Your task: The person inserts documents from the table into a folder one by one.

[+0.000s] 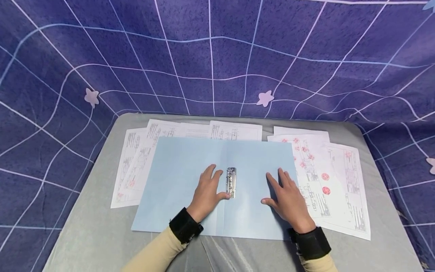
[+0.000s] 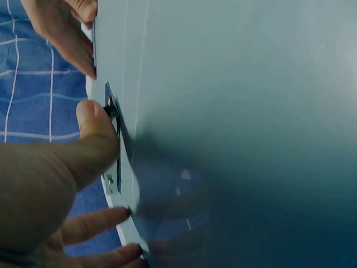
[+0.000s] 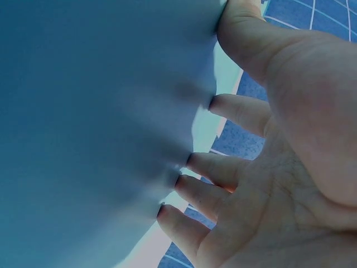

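A light blue file folder [image 1: 176,177] lies spread flat on the grey cloth-covered table, its crease running down the middle. Just right of the crease sits a silver metal clip [image 1: 231,177]. My left hand [image 1: 205,193] rests its fingertips on the left panel, thumb reaching across to the clip's near end. In the left wrist view that thumb [image 2: 95,131] overlaps the clip [image 2: 111,178]. On the right panel, my right hand [image 1: 290,202] has its fingers spread. The right wrist view shows its fingertips touching the folder surface [image 3: 83,139], palm raised.
Printed sheets [image 1: 127,166] fan out from under the folder's left and far edges. More papers, some with red round stamps [image 1: 325,176], lie to the right, partly beneath the folder. A purple-blue grid-patterned cloth [image 1: 190,56] hangs behind the grey table [image 1: 91,234].
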The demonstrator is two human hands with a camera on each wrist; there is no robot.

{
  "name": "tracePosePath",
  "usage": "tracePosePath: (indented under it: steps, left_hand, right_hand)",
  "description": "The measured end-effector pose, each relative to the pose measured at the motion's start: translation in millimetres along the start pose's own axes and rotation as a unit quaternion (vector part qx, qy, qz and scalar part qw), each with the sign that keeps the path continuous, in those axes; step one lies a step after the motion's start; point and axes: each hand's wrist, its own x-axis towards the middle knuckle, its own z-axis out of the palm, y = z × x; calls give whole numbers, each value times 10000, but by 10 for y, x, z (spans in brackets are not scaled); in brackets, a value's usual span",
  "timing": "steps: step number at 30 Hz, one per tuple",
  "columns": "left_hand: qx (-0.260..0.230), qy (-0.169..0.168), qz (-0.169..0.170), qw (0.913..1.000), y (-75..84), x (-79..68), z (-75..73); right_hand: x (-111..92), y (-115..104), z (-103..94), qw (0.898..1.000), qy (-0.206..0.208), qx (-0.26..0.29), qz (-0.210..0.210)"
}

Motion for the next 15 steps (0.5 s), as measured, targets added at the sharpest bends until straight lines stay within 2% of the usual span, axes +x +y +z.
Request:
tracePosePath:
  steps: [10,15]
  left_hand:
    - [397,-62,-39,9992,54,61,20]
    - [457,-122,29,9989,63,48,17]
  right_hand:
    - [12,-19,-23,10000,-13,-23,20]
    - [9,-27,-20,9997,-189,-6,136]
